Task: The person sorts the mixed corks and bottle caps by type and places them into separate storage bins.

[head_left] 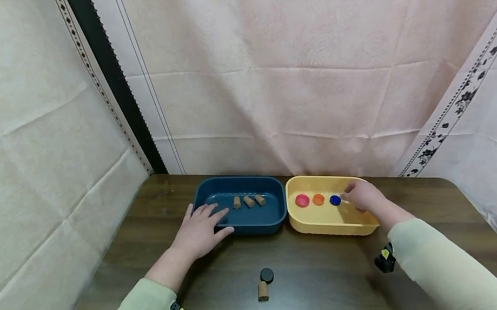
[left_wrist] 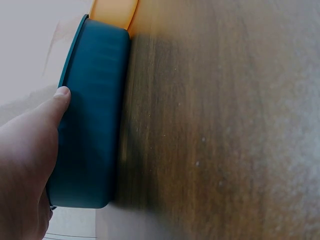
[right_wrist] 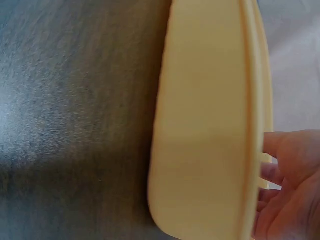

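Note:
My left hand (head_left: 199, 232) lies with spread fingers over the left end of a dark blue tray (head_left: 260, 227), its thumb at the near rim. Three corks (head_left: 248, 201) lie in that tray. My right hand (head_left: 364, 195) reaches into a yellow tray (head_left: 329, 226) with fingers bent downward, fingertips right beside a blue disc (head_left: 335, 200). An orange disc (head_left: 318, 199) and a red disc (head_left: 303, 200) lie left of it in a row. In the right wrist view the tray wall partly hides the fingers; I cannot tell whether they pinch anything.
On the brown table (head_left: 320, 285), nearer the body, a black disc (head_left: 266, 275) lies against another cork (head_left: 262, 291). Both trays stand side by side near the back edge. Pale cloth (head_left: 292, 60) hangs behind the table and at both sides.

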{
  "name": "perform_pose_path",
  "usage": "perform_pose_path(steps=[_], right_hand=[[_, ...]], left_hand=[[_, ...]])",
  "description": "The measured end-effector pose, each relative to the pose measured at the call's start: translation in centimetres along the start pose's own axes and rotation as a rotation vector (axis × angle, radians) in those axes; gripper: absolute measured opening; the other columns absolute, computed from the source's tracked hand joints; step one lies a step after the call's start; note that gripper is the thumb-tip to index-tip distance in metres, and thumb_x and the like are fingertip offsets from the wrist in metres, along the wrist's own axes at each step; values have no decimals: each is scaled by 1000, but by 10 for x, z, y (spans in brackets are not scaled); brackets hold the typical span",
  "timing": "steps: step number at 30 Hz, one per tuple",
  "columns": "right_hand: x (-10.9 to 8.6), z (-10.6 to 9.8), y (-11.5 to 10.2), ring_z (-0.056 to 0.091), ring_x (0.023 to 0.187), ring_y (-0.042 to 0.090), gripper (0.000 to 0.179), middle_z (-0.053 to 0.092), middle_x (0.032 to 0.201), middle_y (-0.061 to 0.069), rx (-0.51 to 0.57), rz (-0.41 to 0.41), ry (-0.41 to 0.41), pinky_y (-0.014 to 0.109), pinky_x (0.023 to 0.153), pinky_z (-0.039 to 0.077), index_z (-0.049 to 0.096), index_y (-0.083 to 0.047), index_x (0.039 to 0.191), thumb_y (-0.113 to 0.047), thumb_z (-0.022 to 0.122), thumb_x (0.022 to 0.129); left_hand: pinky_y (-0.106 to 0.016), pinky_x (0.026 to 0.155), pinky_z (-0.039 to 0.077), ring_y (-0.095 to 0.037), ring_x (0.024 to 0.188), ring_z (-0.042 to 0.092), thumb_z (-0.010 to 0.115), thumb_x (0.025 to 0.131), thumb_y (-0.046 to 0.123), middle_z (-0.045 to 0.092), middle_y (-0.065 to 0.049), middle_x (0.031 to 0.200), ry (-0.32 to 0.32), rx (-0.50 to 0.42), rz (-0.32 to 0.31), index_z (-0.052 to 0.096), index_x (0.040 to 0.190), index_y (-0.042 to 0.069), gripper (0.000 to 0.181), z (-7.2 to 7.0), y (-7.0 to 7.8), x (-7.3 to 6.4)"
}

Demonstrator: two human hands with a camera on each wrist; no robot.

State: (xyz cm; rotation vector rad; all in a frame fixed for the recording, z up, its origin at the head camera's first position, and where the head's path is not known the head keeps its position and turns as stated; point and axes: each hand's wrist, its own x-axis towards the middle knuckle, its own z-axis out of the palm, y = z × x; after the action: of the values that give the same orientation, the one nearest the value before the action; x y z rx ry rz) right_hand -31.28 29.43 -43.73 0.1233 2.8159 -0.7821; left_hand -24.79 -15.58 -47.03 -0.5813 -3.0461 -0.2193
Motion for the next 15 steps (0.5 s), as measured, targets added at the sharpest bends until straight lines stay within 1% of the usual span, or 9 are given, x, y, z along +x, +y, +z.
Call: perform_pose_path(steps=[2, 5, 7, 10, 15], right_hand=[[0, 2, 1, 55, 63, 21, 30, 60, 81, 11, -95, -22, 25, 34, 58, 47, 61, 2, 110, -23, 63, 94], [-1, 4, 1, 57, 76, 26, 27, 64, 93, 14, -191, -52, 57, 40, 68, 48, 64, 2, 108, -19, 62, 92], [-1, 4, 1, 56, 82, 29, 25, 64, 98, 16, -228, -66, 65, 43, 74, 48, 65, 2, 108, -16, 61, 91], [-2, 5, 0, 56, 87, 31, 26, 65, 102, 17, -268, -75, 56, 47, 81, 47, 65, 3, 110, -14, 59, 91], [-1, 9, 1, 57, 90, 32, 29, 66, 104, 18, -301, -84, 47, 50, 86, 46, 64, 3, 116, -14, 56, 95]], left_hand=[[-62, 118, 7, -35, 144, 32, 41, 95, 69, 40, -9, 155, -1, -5, 2, 45, 150, 28, 69, 0, 0, 0], [-62, 118, 6, -35, 144, 32, 42, 96, 68, 40, -9, 155, 0, -12, 3, 45, 150, 27, 68, 0, 1, -1], [-62, 118, 6, -35, 144, 32, 43, 96, 68, 40, -9, 155, 2, -12, 1, 46, 150, 27, 68, 0, 1, -1], [-62, 118, 6, -35, 144, 32, 44, 96, 67, 40, -10, 155, 3, -17, -1, 46, 150, 27, 67, -1, 1, -1], [-61, 118, 6, -35, 144, 32, 44, 96, 68, 40, -9, 155, 4, -25, -3, 46, 150, 28, 67, -1, 1, -2]])
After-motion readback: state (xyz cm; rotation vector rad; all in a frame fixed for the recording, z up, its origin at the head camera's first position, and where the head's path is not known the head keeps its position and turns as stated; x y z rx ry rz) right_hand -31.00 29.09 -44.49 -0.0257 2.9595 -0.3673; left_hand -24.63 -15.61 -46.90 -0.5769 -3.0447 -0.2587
